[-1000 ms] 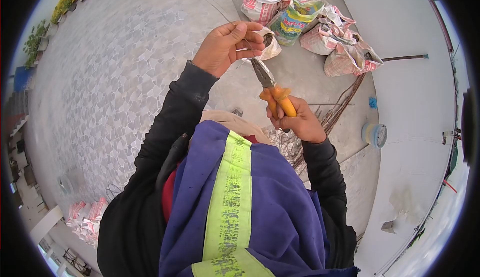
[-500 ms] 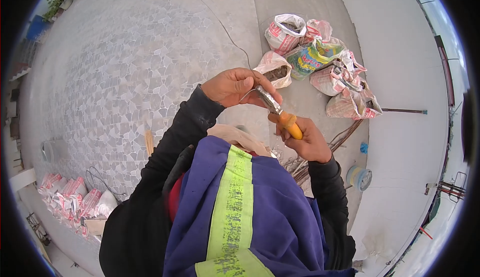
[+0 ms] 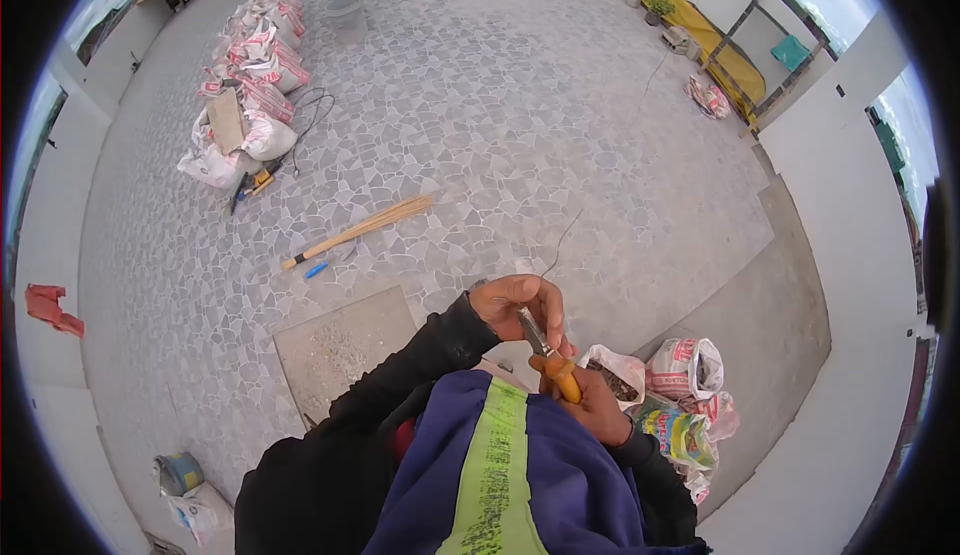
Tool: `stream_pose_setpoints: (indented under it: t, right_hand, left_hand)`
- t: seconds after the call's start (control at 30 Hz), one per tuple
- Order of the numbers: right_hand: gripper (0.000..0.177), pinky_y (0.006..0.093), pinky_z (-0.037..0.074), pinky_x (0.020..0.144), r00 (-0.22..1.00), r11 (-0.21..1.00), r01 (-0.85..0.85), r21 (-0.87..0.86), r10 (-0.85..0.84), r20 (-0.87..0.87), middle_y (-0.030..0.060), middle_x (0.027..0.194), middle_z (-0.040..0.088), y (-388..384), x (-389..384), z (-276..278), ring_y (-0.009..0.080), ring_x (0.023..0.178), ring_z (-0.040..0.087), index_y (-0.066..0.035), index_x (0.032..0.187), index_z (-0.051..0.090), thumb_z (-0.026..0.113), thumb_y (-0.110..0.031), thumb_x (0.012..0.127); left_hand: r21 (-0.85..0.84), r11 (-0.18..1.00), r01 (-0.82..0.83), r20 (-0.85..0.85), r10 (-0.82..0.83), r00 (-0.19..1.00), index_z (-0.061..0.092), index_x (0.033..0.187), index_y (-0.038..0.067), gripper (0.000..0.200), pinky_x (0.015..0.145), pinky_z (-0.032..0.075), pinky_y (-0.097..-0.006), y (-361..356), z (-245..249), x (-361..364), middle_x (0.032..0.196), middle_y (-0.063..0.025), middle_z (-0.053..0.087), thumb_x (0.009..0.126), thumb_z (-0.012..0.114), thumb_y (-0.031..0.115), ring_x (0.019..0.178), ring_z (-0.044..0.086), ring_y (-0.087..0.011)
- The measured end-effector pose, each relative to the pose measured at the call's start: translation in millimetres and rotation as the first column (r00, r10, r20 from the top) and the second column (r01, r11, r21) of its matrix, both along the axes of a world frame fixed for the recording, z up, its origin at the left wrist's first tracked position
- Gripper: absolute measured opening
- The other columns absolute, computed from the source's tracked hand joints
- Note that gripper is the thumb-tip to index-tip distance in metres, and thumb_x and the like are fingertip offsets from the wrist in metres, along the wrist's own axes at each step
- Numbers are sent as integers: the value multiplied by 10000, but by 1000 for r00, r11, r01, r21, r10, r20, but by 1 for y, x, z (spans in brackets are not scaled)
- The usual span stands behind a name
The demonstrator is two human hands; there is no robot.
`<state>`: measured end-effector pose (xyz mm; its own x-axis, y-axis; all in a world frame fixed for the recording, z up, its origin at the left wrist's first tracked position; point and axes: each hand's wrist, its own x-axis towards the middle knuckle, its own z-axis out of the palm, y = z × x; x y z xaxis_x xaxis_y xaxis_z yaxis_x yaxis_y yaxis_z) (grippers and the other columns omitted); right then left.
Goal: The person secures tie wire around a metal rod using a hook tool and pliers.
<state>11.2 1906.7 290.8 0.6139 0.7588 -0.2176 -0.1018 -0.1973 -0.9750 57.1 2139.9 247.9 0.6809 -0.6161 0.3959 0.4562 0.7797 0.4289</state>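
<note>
My right hand (image 3: 598, 407) is wrapped round the yellow-orange handles of a pair of pliers (image 3: 562, 375). The metal jaws point up and left, to the fingers of my left hand (image 3: 520, 305). Those fingers are closed on a thin dark wire (image 3: 563, 240), which runs from them up across the floor. Whether the jaws grip the wire cannot be made out, as the fingers partly cover that spot. Both hands are in front of my chest, close together.
Open sacks of rubble (image 3: 685, 370) stand by the right hand. A stick broom (image 3: 370, 227) and a small blue object (image 3: 316, 271) lie on the stone-patterned floor (image 3: 480, 135). More filled sacks (image 3: 265, 65) and a grey bucket (image 3: 345, 5) are farther off at upper left.
My view has swung left, bringing the broom, bucket and row of sacks into sight. The hands now appear lower in view, still holding the wire and pliers.
</note>
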Motion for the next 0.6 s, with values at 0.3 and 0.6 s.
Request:
stream_pose_setpoints:
  t: [0.3, 0.6]
  right_hand:
    - [183, 290, 502, 630, 866, 939, 335, 78, -274, -418, 127, 887, 580, 27, -59, 0, 163, 694, 558, -25, 796, 473, 472, 87, 651]
    - [175, 306, 501, 597, 747, 758, 622, 196, -501, -437, 142, 940, 577, 35, -105, -29, 189, 677, 572, -35, 801, 466, 513, 73, 673]
  left_hand:
    - [23, 977, -211, -222, 210, 952, 588, 987, 45, 282, 919, 513, -453, -14, 7, -53, 889, -141, 698, 986, 468, 300, 946, 684, -347]
    - [71, 988, 135, -320, -106, 941, 536, 1119, 94, 302, 976, 443, -650, -33, -6, -37, 1048, -114, 638, 1056, 340, 315, 1098, 630, -314]
